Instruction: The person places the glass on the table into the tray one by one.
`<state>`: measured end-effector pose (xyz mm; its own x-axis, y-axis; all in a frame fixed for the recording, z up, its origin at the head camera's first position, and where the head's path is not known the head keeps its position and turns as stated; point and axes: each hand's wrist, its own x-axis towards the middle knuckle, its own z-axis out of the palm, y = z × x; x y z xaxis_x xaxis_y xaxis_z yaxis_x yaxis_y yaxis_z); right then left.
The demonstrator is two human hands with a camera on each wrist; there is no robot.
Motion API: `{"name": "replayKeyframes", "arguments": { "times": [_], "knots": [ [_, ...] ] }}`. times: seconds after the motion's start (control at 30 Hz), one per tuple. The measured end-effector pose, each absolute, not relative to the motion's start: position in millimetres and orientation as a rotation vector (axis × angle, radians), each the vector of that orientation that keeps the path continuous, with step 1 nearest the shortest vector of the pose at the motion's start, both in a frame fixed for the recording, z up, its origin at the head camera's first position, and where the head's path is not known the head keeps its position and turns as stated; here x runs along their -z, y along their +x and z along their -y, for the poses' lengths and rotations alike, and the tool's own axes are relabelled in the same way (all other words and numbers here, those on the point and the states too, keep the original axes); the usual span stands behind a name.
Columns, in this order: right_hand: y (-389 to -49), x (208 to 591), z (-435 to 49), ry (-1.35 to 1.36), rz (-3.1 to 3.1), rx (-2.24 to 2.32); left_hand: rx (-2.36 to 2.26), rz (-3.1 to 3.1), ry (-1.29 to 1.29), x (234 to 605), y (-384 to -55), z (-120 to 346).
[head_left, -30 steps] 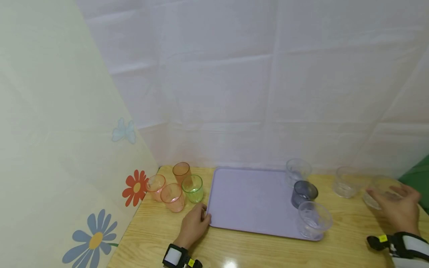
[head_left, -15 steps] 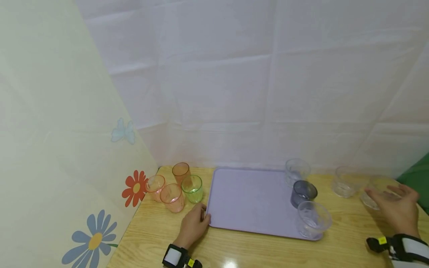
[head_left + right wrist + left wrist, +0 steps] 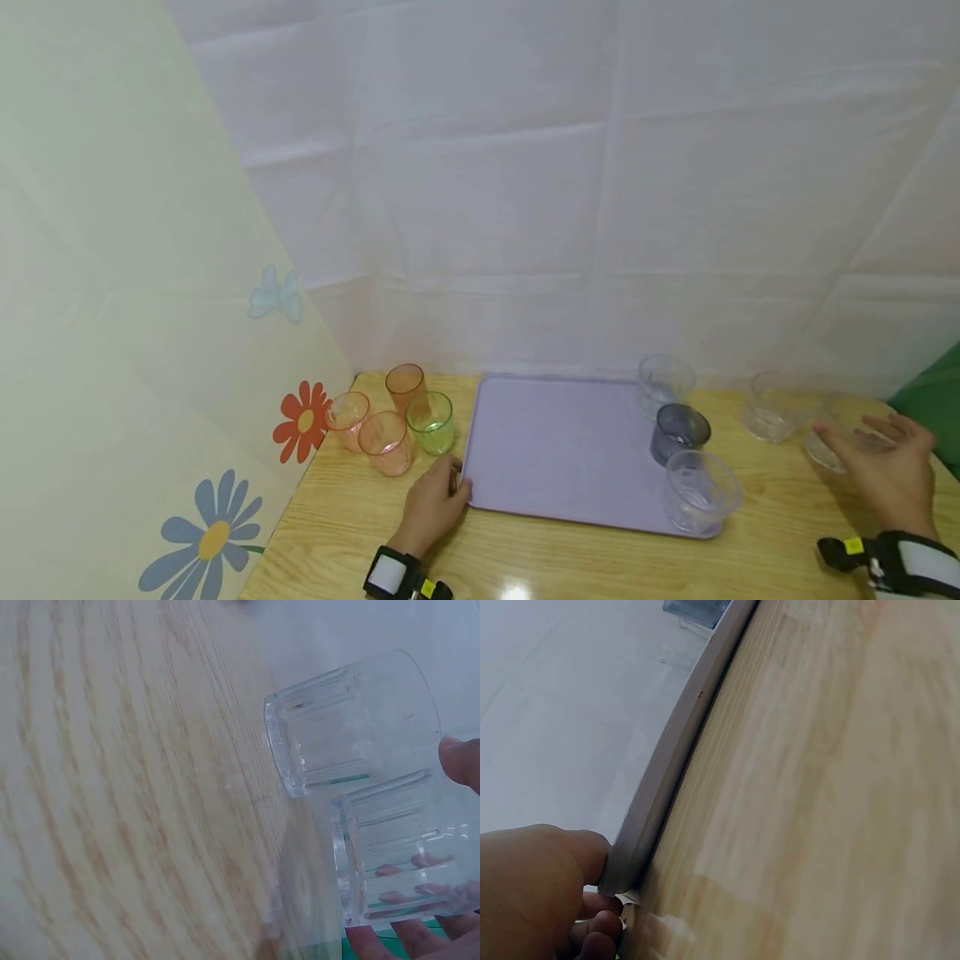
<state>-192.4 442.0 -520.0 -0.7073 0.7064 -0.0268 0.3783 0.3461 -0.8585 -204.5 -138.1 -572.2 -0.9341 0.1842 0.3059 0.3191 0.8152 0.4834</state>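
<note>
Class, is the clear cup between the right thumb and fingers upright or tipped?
Upright: the clear cup has its base toward the table, rim away.

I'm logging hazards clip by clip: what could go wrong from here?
The right hand grips a clear cup close beside a second cup, so the two might knock together. The left hand holds the edge of the tray; a tug could jolt the front cup, near the tray's corner, into the dark cup.
</note>
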Motion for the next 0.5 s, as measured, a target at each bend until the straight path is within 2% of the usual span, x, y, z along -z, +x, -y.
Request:
{"name": "replayKeyframes", "arguments": {
  "times": [0.5],
  "knots": [
    [-187.0,516.3,-436.0,-0.926,2.279,-1.256,0.804,2.761,-0.381,574.9,-205.4,139.1]
  ]
}}
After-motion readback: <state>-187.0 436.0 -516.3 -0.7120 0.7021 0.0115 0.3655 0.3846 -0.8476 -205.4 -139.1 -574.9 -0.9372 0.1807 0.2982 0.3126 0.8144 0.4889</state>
